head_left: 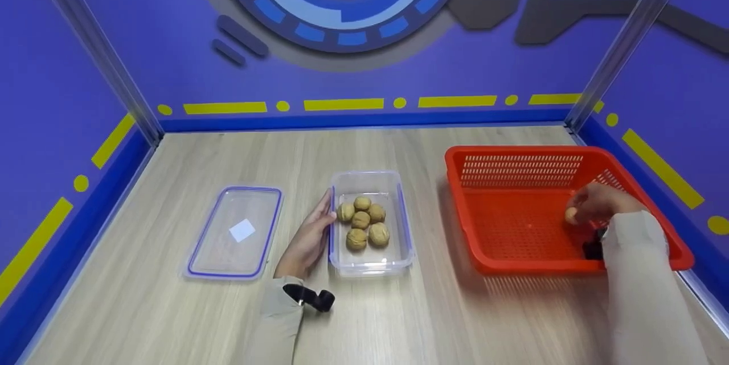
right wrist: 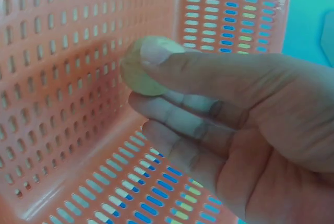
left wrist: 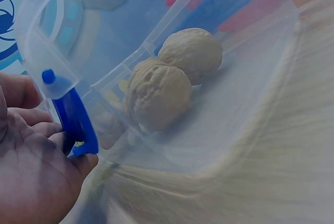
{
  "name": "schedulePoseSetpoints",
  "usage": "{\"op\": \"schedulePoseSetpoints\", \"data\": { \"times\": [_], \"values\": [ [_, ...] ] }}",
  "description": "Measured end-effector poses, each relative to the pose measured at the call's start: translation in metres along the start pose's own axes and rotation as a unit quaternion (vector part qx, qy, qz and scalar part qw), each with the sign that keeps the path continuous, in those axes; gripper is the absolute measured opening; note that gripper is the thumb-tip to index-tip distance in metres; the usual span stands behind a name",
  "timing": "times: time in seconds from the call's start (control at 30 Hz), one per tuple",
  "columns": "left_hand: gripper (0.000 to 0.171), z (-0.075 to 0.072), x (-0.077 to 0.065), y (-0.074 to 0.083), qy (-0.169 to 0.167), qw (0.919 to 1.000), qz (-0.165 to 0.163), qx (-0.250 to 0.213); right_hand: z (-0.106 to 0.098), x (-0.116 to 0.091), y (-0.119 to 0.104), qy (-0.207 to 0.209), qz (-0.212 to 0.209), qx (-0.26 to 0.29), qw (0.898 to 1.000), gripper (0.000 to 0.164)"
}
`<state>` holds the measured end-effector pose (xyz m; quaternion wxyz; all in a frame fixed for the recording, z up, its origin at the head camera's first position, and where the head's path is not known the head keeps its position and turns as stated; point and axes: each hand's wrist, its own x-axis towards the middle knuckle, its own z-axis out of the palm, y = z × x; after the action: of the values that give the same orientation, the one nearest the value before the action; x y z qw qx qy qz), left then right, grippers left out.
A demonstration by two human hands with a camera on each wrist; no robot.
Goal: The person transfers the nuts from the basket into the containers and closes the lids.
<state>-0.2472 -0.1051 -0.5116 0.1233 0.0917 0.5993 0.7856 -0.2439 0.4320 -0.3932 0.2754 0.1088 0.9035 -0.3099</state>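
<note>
A clear plastic container [head_left: 401, 248] with a blue-edged rim stands mid-table, and several walnuts [head_left: 360, 220] lie inside it. At its left side my left hand [head_left: 307, 242] grips the wall, thumb at the rim; in the left wrist view the fingers curl by a blue side clasp [left wrist: 75, 119]. My right hand [head_left: 603, 201] is inside the red basket [head_left: 490, 265], toward its right wall. Between thumb and fingers it pinches one walnut [right wrist: 141, 70], held above the basket floor. Part of that walnut is hidden behind the thumb.
Left of the container, a clear lid [head_left: 222, 257] with a blue seal and a white square label lies flat on the wooden table [head_left: 142, 291]. Blue-purple panels [head_left: 353, 80] enclose the back and sides. The basket's raised walls surround the right hand.
</note>
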Motion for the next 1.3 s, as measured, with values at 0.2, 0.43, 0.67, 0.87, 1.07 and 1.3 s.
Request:
{"op": "schedulePoseSetpoints", "data": {
  "times": [0.2,0.43,0.67,0.87,1.07,1.3],
  "values": [
    [0.064,0.000,0.000,0.000,-0.003,1.0000,0.004,-0.003,-0.010,0.013,-0.005,0.008,-0.079,-0.069,0.995,0.042],
    [0.064,-0.001,0.001,-0.002,0.005,1.0000,-0.006,0.000,-0.010,0.011,-0.028,0.042,-0.145,-0.098,0.984,0.043],
    [0.065,-0.001,0.001,-0.001,0.011,0.9999,-0.011,0.003,-0.005,0.007,-0.055,0.076,-0.203,-0.113,0.970,0.039],
    [0.064,-0.001,0.000,-0.001,0.011,0.9999,-0.012,0.006,0.000,0.004,-0.081,0.078,-0.226,-0.105,0.965,0.037],
    [0.065,-0.001,0.000,-0.001,-0.003,1.0000,0.003,-0.006,0.009,-0.001,-0.110,0.068,-0.247,-0.091,0.962,0.039],
    [0.065,-0.001,-0.001,-0.001,-0.004,0.9999,0.006,-0.013,0.024,0.002,-0.141,0.067,-0.290,-0.112,0.948,0.034]
  ]
}}
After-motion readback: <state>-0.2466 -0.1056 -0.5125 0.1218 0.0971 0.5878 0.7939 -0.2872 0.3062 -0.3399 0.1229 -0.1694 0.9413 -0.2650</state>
